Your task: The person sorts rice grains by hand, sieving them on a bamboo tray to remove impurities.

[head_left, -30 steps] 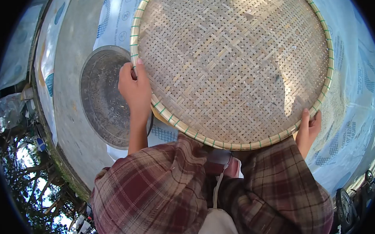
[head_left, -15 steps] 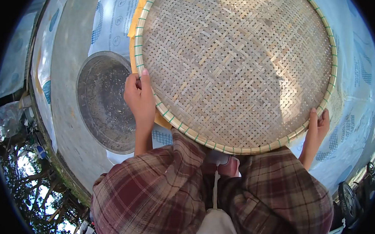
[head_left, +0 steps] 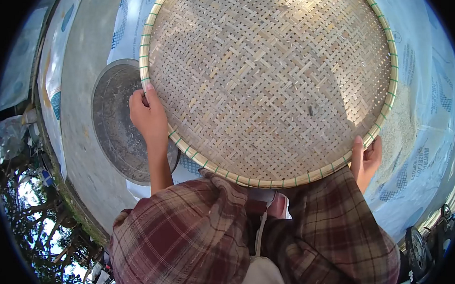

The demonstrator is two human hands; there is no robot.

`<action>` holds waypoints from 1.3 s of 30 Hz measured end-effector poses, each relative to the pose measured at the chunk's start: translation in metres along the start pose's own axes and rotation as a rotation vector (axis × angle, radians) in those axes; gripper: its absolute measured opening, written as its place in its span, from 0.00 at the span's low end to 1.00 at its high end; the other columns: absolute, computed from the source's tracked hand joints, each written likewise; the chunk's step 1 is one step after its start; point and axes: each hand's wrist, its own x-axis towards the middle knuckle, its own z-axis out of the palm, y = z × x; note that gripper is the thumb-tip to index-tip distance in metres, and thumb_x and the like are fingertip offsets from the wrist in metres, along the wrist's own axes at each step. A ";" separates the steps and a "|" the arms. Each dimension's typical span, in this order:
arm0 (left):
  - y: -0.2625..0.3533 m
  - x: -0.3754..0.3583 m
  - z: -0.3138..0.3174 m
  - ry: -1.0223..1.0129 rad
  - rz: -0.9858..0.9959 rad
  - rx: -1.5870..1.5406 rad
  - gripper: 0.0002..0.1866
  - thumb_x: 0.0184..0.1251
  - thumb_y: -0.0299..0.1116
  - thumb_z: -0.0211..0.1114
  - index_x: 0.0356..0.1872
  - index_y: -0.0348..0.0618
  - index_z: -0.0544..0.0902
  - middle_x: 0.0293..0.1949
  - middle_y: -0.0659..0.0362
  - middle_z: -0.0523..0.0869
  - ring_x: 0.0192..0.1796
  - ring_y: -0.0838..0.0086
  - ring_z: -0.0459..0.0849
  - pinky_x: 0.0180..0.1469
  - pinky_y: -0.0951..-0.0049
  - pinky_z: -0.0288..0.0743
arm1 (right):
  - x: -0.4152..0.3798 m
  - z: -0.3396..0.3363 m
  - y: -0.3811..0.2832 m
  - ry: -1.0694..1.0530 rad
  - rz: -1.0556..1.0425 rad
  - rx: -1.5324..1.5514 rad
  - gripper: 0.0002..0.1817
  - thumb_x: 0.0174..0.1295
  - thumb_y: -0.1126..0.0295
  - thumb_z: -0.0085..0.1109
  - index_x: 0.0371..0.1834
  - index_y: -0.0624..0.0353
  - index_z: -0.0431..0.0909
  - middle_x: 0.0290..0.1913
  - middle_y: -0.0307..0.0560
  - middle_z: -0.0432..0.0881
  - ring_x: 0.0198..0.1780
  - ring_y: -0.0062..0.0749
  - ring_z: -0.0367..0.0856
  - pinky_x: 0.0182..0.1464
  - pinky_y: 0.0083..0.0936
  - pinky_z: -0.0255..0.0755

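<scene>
A large round woven bamboo tray (head_left: 265, 84) with green-bound rim fills the upper middle, held level above my lap. Small pale bits and a dark speck lie scattered on its weave. My left hand (head_left: 151, 115) grips the rim at the lower left, thumb on top. At the lower right, my right hand (head_left: 366, 156) is closed round the rim, its thumb up and the fingers partly under it. Beside my left hand, partly behind it and the tray, is a grey metal basin (head_left: 112, 111) with pale bits inside.
Blue-white printed sheets (head_left: 429, 118) cover the ground at right, with a pale grainy heap (head_left: 402, 129) beside the tray. Grey concrete (head_left: 77, 72) runs along the left. A wheel (head_left: 417, 248) stands at the lower right, and tree branches show at the lower left.
Both hands and the tray have shifted left. The tray covers more of the basin, while more of the grainy heap shows at right. The dark speck on the weave sits lower.
</scene>
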 end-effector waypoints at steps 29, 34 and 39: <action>0.026 -0.032 0.006 -0.235 0.097 -0.098 0.11 0.60 0.32 0.59 0.23 0.35 0.72 0.22 0.58 0.66 0.24 0.72 0.64 0.28 0.70 0.60 | 0.023 -0.041 0.010 0.152 0.085 0.030 0.17 0.64 0.71 0.47 0.52 0.72 0.63 0.36 0.44 0.75 0.31 0.16 0.69 0.33 0.12 0.64; -0.003 0.001 -0.001 -0.171 0.099 0.038 0.11 0.60 0.32 0.60 0.24 0.35 0.72 0.23 0.58 0.67 0.24 0.72 0.64 0.28 0.70 0.60 | -0.013 0.003 0.010 -0.079 0.176 -0.004 0.21 0.61 0.73 0.50 0.55 0.72 0.61 0.49 0.52 0.74 0.46 0.25 0.72 0.47 0.19 0.65; 0.028 -0.027 -0.003 -0.106 0.103 0.031 0.10 0.61 0.33 0.59 0.27 0.36 0.74 0.24 0.58 0.68 0.25 0.71 0.66 0.29 0.69 0.60 | 0.032 -0.030 0.016 0.123 0.137 0.117 0.22 0.61 0.73 0.50 0.55 0.76 0.60 0.48 0.52 0.74 0.47 0.27 0.73 0.50 0.22 0.66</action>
